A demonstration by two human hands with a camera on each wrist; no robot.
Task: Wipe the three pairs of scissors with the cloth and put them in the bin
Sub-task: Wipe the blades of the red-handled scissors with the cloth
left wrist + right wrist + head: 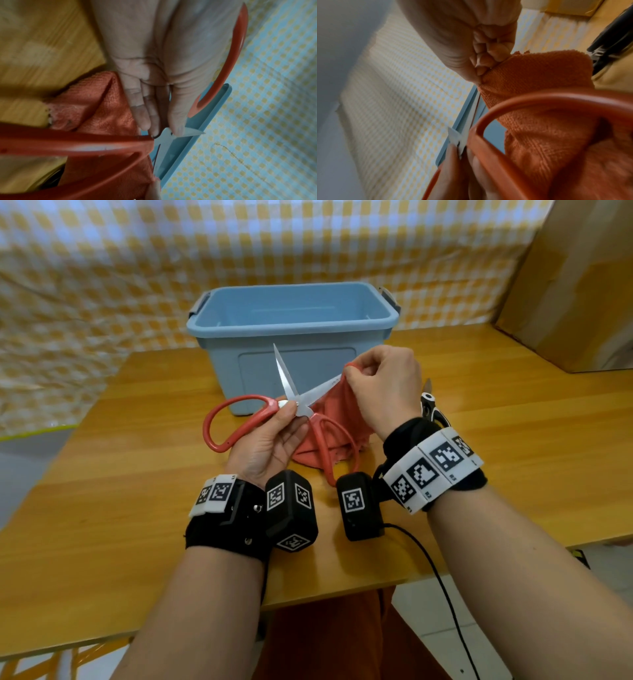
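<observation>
The left hand [270, 440] is raised palm-up over the middle of the table [137, 474], a little in from its near edge. Its fingers [142, 116] lie close together and nearly straight, and with the thumb they pinch the red-handled scissors [291, 392] at the pivot; one red loop sticks out to the left of the hand, the other hangs down to its right. The two blades are spread apart: one points up in front of the bin, the other slants up to the right into the cloth.

The blue bin [294, 320] stands toward the far edge of the table, open on top, just behind both hands. No scissors show inside it in the head view.

The red cloth [339, 419] hangs from the right hand down to the table, where its lower part lies bunched. The right hand [383, 385] has its fingers [486, 56] curled tight, pinching the cloth around the tip of the right-slanting blade.

To the right of that hand, lying on the table and mostly hidden by the wrist, is a black-handled pair of scissors [431, 405].

Counted: two pairs of scissors in view, one cloth, one bin. A cardboard box [575, 285] stands at the far right corner.
</observation>
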